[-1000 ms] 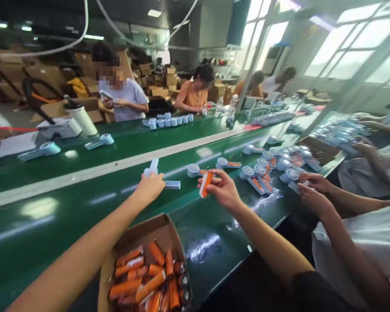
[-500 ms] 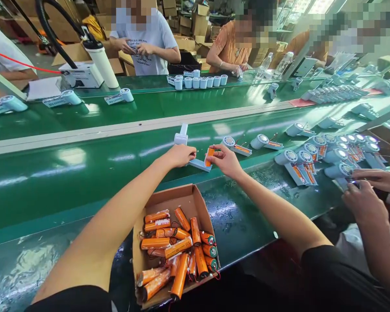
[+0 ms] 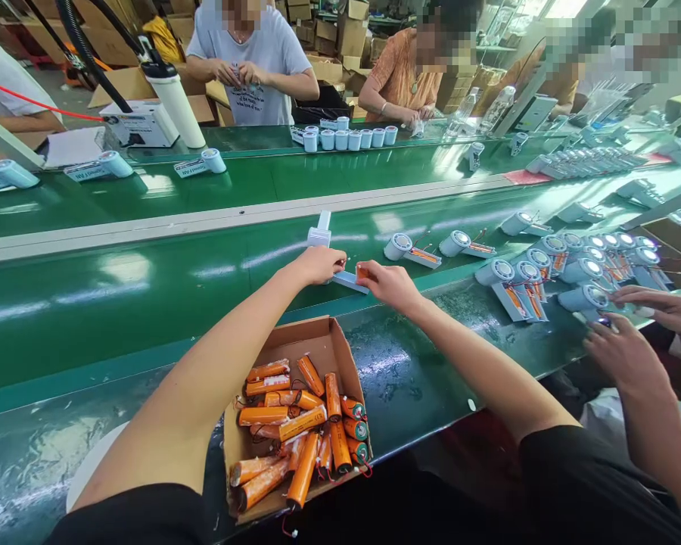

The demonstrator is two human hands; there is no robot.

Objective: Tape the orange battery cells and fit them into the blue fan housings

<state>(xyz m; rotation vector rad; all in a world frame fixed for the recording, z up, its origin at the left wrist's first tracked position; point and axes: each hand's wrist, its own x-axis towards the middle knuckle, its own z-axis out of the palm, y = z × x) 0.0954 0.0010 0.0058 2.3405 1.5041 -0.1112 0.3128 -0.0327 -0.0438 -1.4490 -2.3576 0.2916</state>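
Box (image 3: 340, 352) of batteries (image 3: 302, 424) on counter's (image 3: 414, 386) near edge | fan (image 3: 318, 237) by belt's (image 3: 119, 325) near edge | left hand (image 3: 321, 265) over it, pinched, on what: cannot tell | right hand (image 3: 394, 288) clamped on battery (image 3: 364, 273) at handle's (image 3: 349, 282) end | likely step: fitting battery | next calls for lining up, gentle pressing

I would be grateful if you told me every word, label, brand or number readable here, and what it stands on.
"SpeedFAN", as it appears: on the handle of a pale blue fan on the far belt.
Too blurred to read: the print on the T-shirt across the belt.
Too small to read: markings on the orange batteries and the white device.
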